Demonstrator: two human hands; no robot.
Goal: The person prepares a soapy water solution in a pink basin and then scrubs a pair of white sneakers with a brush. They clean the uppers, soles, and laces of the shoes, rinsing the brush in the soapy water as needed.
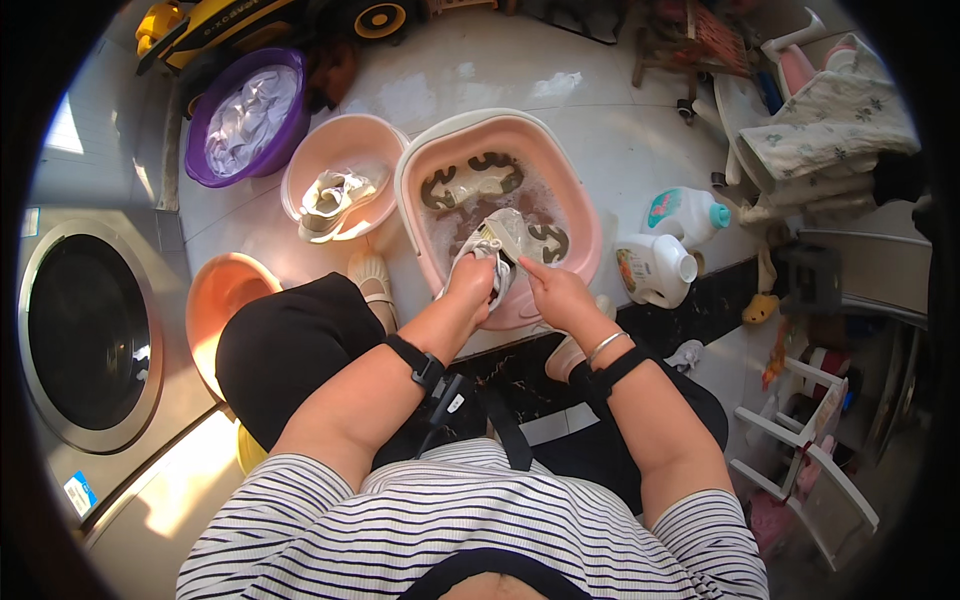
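Note:
A pink plastic tub (589, 202) of sudsy brown water stands in front of me. My left hand (472, 285) grips a pale sneaker (504, 283) over the tub's near side. In my right hand (561, 294) is a light-coloured scrubbing brush (511, 241), its head against the sneaker, bristles partly showing. A shoe (480, 184) lies sole up in the water at the far side, with dark tread at its ends. Close to the brush, another dark-patterned sole (550, 244) shows at the surface; the brush hides where it leads.
Left of the tub, a pink basin (292, 176) holds white sneakers (337, 199). Beyond it is a purple basin (196, 142) of white cloth (251, 120). An orange basin (232, 281) stands by a front-loading washing machine (90, 334). Two detergent bottles (686, 214) (652, 270) are at right.

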